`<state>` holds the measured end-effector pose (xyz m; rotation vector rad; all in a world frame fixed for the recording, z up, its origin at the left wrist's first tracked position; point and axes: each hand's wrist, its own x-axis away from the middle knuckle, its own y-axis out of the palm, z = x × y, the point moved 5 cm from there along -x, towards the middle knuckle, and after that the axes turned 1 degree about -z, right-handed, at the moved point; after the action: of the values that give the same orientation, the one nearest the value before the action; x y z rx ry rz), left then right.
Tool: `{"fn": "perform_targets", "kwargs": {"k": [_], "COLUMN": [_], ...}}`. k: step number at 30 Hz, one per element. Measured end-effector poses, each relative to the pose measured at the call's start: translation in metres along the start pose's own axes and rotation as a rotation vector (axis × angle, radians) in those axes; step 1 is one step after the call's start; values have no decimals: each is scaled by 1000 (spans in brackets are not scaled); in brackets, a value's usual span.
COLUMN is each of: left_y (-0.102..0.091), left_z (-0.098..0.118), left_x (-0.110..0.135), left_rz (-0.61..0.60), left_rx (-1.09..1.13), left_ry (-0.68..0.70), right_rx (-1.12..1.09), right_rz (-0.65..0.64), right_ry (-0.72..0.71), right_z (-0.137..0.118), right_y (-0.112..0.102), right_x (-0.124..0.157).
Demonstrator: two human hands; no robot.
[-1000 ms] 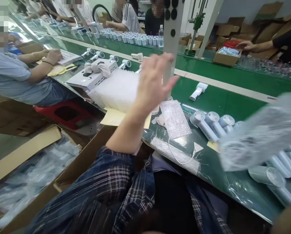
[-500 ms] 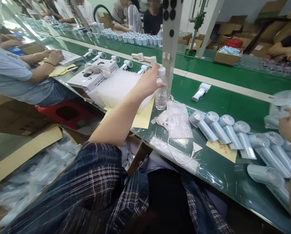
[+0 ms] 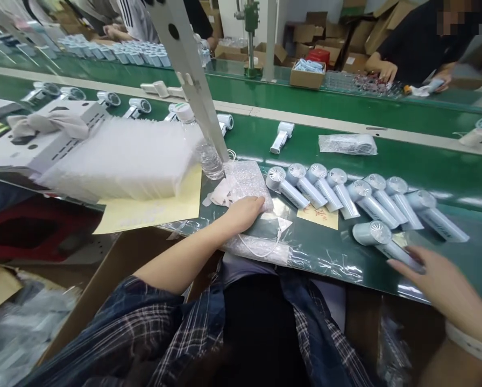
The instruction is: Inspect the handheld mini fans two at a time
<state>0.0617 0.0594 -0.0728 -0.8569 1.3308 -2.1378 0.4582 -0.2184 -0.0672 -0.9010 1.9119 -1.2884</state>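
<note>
My left hand (image 3: 246,214) is closed on the lower edge of a flat bubble-wrap pouch (image 3: 247,180) at the bench's front. A white cloth scrap (image 3: 220,193) lies beside that pouch. To the right, my right hand (image 3: 437,274) has its thumb and fingers around the handle end of a light blue handheld fan (image 3: 380,236), which lies low over the bench, head pointing left. Behind it, several similar handheld fans (image 3: 321,188) lie slanted in a row. A bubble-wrapped fan (image 3: 348,144) rests on the green belt.
A tall stack of white bubble-wrap pouches (image 3: 132,156) stands left, on yellow paper (image 3: 156,212). A water bottle (image 3: 208,156) leans in view beside a metal post (image 3: 196,80). One unwrapped fan (image 3: 282,137) lies on the belt. A co-worker's hand (image 3: 382,70) is across the line.
My left hand has come from near the bottle down to the pouch. The wrapped item in my right hand now lies on the belt, and that hand has taken hold of a fan. The view swung right.
</note>
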Motion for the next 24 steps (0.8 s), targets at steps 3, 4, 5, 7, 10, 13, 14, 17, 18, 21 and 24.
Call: {"fn": "perform_targets", "kwargs": {"k": [3, 4, 5, 7, 10, 13, 14, 17, 18, 21, 24], "left_y": [-7, -9, -11, -7, 8, 24, 28, 35, 36, 35, 27], "left_z": [1, 5, 12, 25, 35, 31, 28, 20, 18, 13, 1], "left_x": [1, 4, 6, 6, -3, -11, -13, -15, -15, -16, -17], "left_rz": [-46, -66, -84, -113, -149, -190, -196, -212, -227, -215, -80], "left_rx": [121, 176, 235, 360, 559, 765, 829, 998, 1046, 1219, 1382], "left_ry": [23, 43, 65, 105, 134, 122, 111, 61, 43, -24, -112], "right_rx": [53, 46, 9, -133, -369, -483, -499, -519, -520, -512, -482], "right_rz": [-133, -104, -66, -11, -38, -63, -86, -174, -190, -198, -213], "right_ry": [-1, 5, 15, 21, 11, -77, -106, -171, -187, -211, -214], "right_z": [-31, -44, -58, -94, -160, -215, -226, -237, -235, -230, -234], "right_y": [29, 32, 33, 35, 51, 73, 80, 97, 100, 100, 96], "right_x": [22, 28, 35, 45, 51, 50, 49, 47, 47, 48, 47]}}
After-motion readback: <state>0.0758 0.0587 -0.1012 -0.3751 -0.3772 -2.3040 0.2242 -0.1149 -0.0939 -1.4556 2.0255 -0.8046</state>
